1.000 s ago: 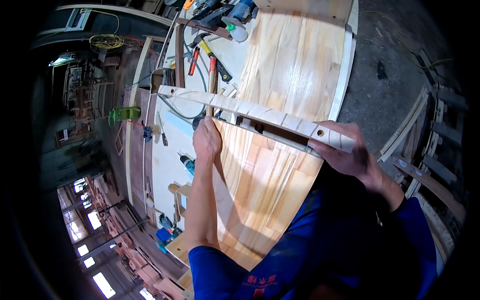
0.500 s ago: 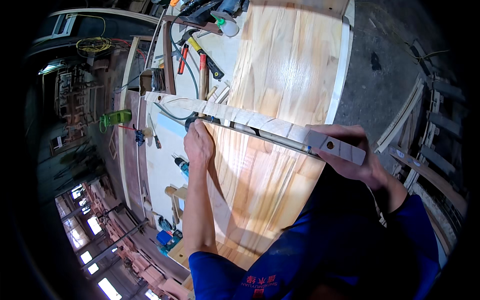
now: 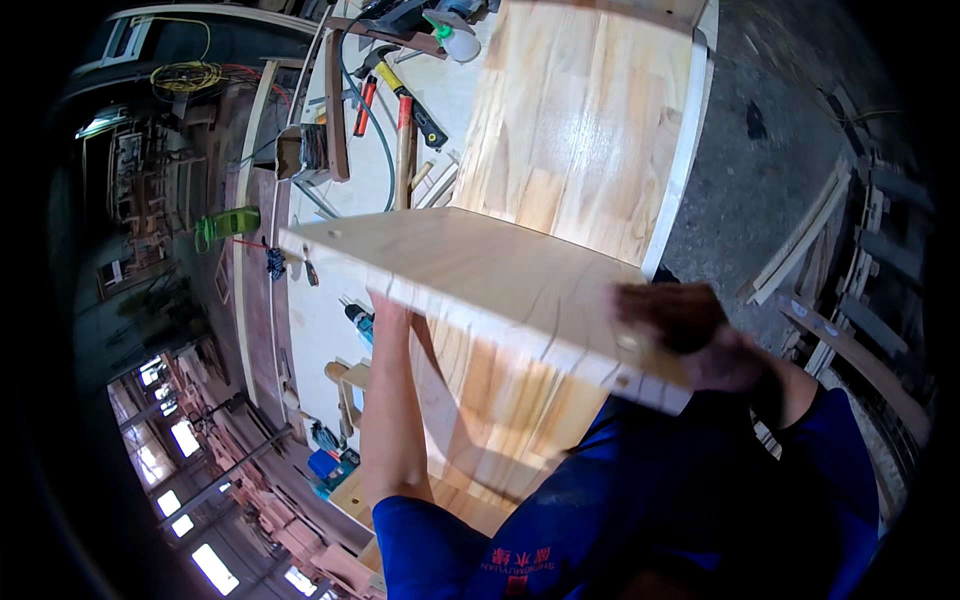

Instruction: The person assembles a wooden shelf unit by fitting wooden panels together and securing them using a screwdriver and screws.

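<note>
A pale wooden board (image 3: 480, 265) with round holes near its ends is tilted across the middle, its broad face showing and its striped long edge toward me. My right hand (image 3: 695, 330), blurred by motion, is curled on the board's right end and grips it. My left hand (image 3: 388, 305) reaches up to the underside of the board's near edge, left of its middle; its fingers are hidden behind the board. Below and beyond the board lies a larger glossy wooden panel (image 3: 570, 110), partly covered by it and my arms.
On the white tabletop at left lie a hammer (image 3: 405, 98) with yellow and black handle, a red-handled tool (image 3: 365, 108), a teal power drill (image 3: 360, 322) and a white squeeze bottle (image 3: 457, 42). A green bottle (image 3: 228, 228) stands farther left. Timber strips (image 3: 805, 230) lie at right.
The board has tipped, so its broad face now shows instead of a narrow edge, and its near edge has come toward me. My right hand moved down with it; my left fingers became hidden.
</note>
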Demonstrator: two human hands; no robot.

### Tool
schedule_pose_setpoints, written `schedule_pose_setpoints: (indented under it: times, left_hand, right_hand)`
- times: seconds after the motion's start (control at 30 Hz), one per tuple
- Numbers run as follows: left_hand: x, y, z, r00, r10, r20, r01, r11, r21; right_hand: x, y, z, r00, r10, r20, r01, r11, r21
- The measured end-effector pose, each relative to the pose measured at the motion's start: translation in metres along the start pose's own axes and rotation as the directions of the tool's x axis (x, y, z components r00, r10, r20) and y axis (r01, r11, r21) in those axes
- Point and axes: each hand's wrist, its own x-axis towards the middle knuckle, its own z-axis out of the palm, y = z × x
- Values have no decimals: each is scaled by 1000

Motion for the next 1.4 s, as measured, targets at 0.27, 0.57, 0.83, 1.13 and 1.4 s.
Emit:
schedule_pose_setpoints:
  times: [0.27, 0.57, 0.83, 1.13, 1.4]
  left_hand:
    - [-17, 48, 25, 801, 479, 358, -556, 374, 743]
    - [-176, 218, -114, 862, 434, -263, 175, 233, 957]
    - [-478, 124, -163, 535, 130, -834, 195, 942, 272]
    - [-515, -90, -98, 623, -221, -750, -245, 856, -455]
    - [-512, -93, -84, 642, -164, -749, -379, 781, -496]
  right_hand:
    - [26, -25, -26, 865, 376, 332, -465, 850, 248]
    - [86, 49, 4, 658, 493, 569, -741, 554, 378]
    - [86, 87, 23, 607, 567, 557, -795, 443, 414]
    - [90, 84, 4, 629, 603, 491, -778, 485, 400]
    - [81, 79, 3, 630, 629, 454, -776, 502, 382]
